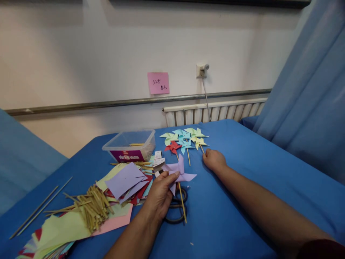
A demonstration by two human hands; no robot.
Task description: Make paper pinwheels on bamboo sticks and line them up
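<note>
My left hand (161, 192) is closed on a purple paper pinwheel (181, 169), thumb across one of its blades. The pinwheel's yellow stick slants down over the black scissor handles (175, 215) on the table. Farther out, my right hand (215, 160) is closed around the stick of a yellow pinwheel (198, 141). That pinwheel lies at the near right of a group with a red pinwheel (173, 147), a blue pinwheel (185, 145) and several more in green and blue.
Left of my hands are purple paper squares (126, 181), a heap of short sticks (94, 207) and fanned coloured paper (63, 228). A clear plastic box (129, 142) holding sticks stands behind. Two thin rods (40, 207) lie far left. Blue curtains (309, 79) hang at the sides.
</note>
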